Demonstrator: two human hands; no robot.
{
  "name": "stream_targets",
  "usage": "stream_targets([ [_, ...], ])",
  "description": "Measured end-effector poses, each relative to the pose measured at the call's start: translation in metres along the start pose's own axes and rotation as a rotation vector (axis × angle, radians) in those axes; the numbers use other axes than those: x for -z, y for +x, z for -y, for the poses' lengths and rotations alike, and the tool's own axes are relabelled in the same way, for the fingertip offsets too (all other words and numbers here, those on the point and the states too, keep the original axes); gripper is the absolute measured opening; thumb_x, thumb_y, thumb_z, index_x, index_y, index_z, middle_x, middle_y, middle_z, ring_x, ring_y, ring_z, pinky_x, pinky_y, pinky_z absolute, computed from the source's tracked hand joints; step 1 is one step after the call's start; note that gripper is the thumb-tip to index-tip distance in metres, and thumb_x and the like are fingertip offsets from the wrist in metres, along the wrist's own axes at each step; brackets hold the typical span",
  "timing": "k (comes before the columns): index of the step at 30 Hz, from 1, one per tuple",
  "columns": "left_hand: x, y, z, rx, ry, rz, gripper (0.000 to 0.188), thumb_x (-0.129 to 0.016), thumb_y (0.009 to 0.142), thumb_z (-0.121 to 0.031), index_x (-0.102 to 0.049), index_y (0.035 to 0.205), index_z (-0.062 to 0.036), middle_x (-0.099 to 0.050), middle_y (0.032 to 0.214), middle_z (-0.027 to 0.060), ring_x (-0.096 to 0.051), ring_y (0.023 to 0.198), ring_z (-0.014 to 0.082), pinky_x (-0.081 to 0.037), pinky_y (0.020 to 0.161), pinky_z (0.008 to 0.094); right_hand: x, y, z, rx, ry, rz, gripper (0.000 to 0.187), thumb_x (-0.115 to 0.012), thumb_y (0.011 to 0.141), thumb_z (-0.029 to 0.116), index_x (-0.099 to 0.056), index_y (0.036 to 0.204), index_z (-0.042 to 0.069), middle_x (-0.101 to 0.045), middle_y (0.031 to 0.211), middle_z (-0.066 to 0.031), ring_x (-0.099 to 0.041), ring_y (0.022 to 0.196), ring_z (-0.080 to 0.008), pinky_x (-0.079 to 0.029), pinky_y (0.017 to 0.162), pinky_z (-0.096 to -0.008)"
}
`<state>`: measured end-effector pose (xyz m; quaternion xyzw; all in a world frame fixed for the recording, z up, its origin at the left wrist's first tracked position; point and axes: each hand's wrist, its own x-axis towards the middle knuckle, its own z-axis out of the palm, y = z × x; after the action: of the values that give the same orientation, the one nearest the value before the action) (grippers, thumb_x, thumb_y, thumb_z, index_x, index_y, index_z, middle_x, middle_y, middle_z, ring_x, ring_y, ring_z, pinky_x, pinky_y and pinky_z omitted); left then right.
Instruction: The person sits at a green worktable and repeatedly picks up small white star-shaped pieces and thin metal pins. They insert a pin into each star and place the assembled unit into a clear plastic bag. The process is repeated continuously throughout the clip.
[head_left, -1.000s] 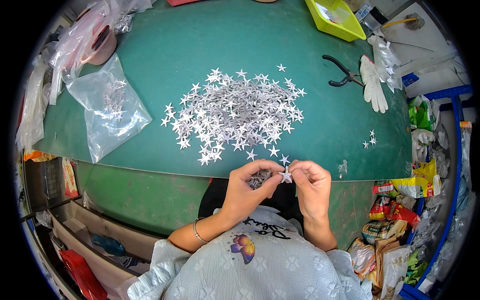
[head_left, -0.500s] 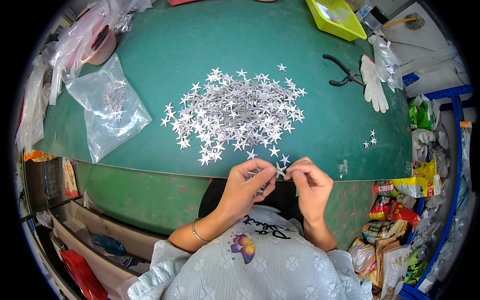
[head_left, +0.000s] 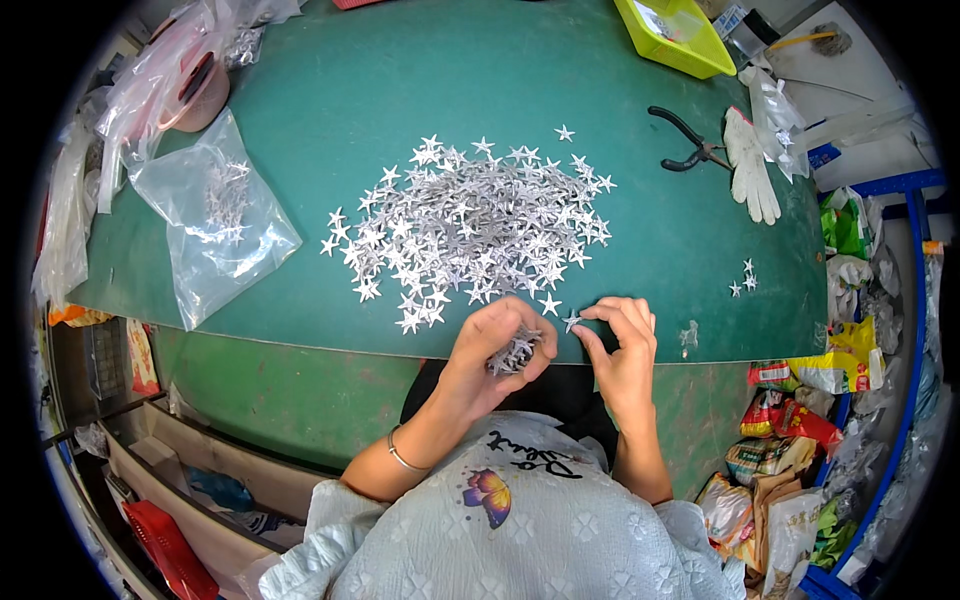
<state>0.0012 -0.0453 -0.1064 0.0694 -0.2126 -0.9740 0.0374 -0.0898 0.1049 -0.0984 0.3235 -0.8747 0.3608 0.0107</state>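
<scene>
My left hand (head_left: 482, 358) is curled around a bunch of small silver metal starfish (head_left: 516, 352), just off the table's near edge. To its right, my right hand (head_left: 622, 350) has its thumb and forefinger at one starfish (head_left: 572, 320), pinching it at the table edge. Beyond both hands spreads a large heap of the same starfish (head_left: 480, 220). A few loose ones, such as a single starfish (head_left: 549, 304), lie between the heap and my hands.
On the green table (head_left: 330, 90) are a clear plastic bag (head_left: 215, 270) with starfish inside, pliers (head_left: 690, 150), a white glove (head_left: 750, 170) and a few separate starfish (head_left: 748, 275). A yellow-green basket (head_left: 690, 55) and a pink bowl (head_left: 200, 100) stand toward the back.
My hands were together with a starfish between them; now they are apart. My right fingers have gone to another starfish, and my left hand has turned, showing its bunch more.
</scene>
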Motion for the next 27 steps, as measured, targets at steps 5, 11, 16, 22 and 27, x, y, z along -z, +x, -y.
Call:
stream_targets([
  [5,-0.001,-0.004,0.003,0.028,-0.104,0.033,0.025,-0.053,0.09,-0.028,-0.049,0.085,-0.0037,-0.058,0.081,0.0173,-0.051,0.056,0.0138,-0.03,0.035,0.0172,-0.003,-0.005,-0.009,-0.083,0.273,-0.096,0.014,-0.067,0.07,-0.005,-0.062,0.081,0.002,-0.061,0.081,-0.0068,-0.052,0.069,-0.0177,-0.039,0.066,-0.0265],
  [11,-0.009,-0.014,-0.001,0.105,0.121,-0.089,0.018,-0.054,0.089,-0.015,-0.056,0.099,-0.0002,-0.059,0.078,0.0137,-0.051,0.055,0.011,-0.028,0.036,0.0164,0.009,-0.01,0.009,-0.379,0.97,-0.019,0.008,-0.061,0.078,-0.009,-0.061,0.084,-0.005,-0.06,0.083,-0.0062,-0.051,0.074,-0.0094,-0.04,0.066,-0.0207],
  [16,-0.024,-0.019,0.0,0.125,0.372,-0.24,0.017,-0.058,0.085,-0.007,-0.061,0.099,0.0015,-0.061,0.078,0.0109,-0.05,0.054,0.0101,-0.028,0.038,0.0174,0.015,-0.015,0.021,-0.298,1.083,0.06,0.01,-0.061,0.077,-0.01,-0.06,0.086,-0.005,-0.06,0.084,-0.0086,-0.051,0.075,-0.0115,-0.04,0.068,-0.0231],
  [22,-0.034,-0.023,-0.004,0.025,0.68,-0.241,0.013,-0.062,0.079,0.0,-0.064,0.091,0.0006,-0.063,0.081,0.0055,-0.055,0.071,0.008,-0.043,0.062,0.02,0.016,-0.015,0.032,-0.21,0.977,0.068,0.01,-0.061,0.076,-0.01,-0.061,0.084,-0.005,-0.061,0.082,-0.0082,-0.051,0.075,-0.0137,-0.04,0.068,-0.0248],
  [27,-0.033,-0.024,-0.004,-0.023,0.67,-0.26,0.007,-0.063,0.078,0.001,-0.064,0.084,0.0022,-0.063,0.083,0.0058,-0.055,0.077,0.0089,-0.043,0.07,0.0221,0.017,-0.015,0.035,-0.196,0.952,0.077,0.011,-0.061,0.075,-0.011,-0.062,0.084,-0.004,-0.062,0.082,-0.0084,-0.051,0.076,-0.0145,-0.04,0.068,-0.025],
])
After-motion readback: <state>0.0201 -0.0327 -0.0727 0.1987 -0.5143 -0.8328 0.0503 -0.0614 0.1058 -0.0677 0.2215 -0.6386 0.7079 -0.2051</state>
